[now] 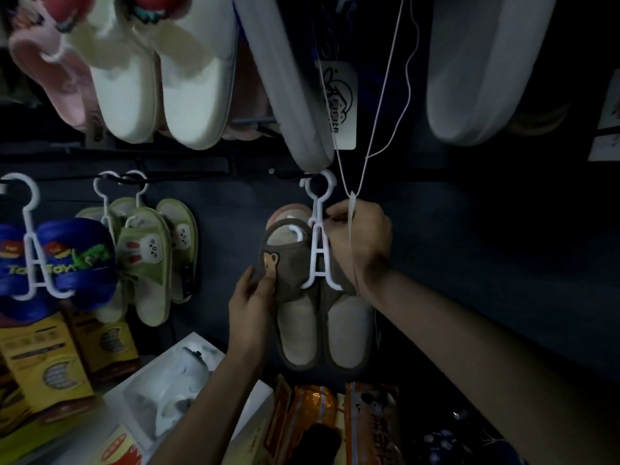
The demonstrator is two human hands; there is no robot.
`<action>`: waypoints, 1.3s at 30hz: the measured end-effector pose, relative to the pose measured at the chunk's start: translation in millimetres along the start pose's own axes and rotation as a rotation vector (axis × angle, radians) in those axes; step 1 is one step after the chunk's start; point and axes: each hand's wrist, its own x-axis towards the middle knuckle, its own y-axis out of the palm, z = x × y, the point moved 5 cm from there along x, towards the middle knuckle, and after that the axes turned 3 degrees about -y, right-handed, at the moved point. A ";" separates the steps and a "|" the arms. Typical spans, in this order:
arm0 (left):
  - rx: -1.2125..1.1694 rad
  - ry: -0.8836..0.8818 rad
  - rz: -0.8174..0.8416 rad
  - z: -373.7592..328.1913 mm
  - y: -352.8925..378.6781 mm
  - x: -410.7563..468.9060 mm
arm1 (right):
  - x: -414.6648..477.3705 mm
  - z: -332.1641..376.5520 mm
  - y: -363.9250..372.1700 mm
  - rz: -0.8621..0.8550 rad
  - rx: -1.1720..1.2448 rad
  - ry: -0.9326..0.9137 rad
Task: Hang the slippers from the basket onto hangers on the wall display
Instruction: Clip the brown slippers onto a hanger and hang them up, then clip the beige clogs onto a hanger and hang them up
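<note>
Right hand (360,243) grips white plastic hanger (318,273) | left hand (251,297) pinches plush brown bear-patch slipper (288,268)

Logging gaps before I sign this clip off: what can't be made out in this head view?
Basket: outside the head view entirely.
Brown slippers: the right one's upper is hidden behind the right hand.
Hanger: too dark to tell what its hook hangs on.
Right hand's grip: its curled fingers hide whether it holds hanger or slipper.
Tag: print too blurred to read.
</note>
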 end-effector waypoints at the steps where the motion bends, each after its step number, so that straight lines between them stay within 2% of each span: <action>1: 0.057 0.023 -0.001 -4.3 -2.7 -5.0 | -3.3 2.5 -8.1 0.004 -0.020 -0.028; 4: 0.292 0.189 0.009 -31.1 -5.2 -28.7 | -15.7 8.3 -30.2 0.005 -0.088 -0.131; 9: 0.827 0.392 0.071 -71.1 3.4 -65.3 | -42.0 9.2 -57.6 0.161 -0.152 -0.204; 12: 1.011 0.495 0.141 -91.1 16.6 -98.5 | -65.8 16.7 -91.8 0.221 -0.266 -0.238; 14: 1.100 0.446 0.212 -89.3 22.5 -121.3 | -82.0 21.6 -119.7 0.311 -0.354 -0.184; 17: 1.231 0.359 0.319 -71.1 28.4 -161.1 | -113.0 18.5 -161.7 0.546 -0.422 -0.053; 22: 1.288 0.282 0.499 -29.9 49.5 -235.3 | -179.6 3.0 -247.9 0.791 -0.398 -0.041; 25: 1.270 0.285 0.593 -22.2 80.7 -277.9 | -210.3 -22.8 -299.8 0.925 -0.410 0.082; 33: 1.185 0.341 0.856 -0.3 151.2 -365.2 | -266.8 -69.8 -417.4 0.892 -0.460 0.221; 39: 1.046 0.166 0.905 59.2 148.2 -401.6 | -316.2 -128.0 -450.1 0.937 -0.623 0.381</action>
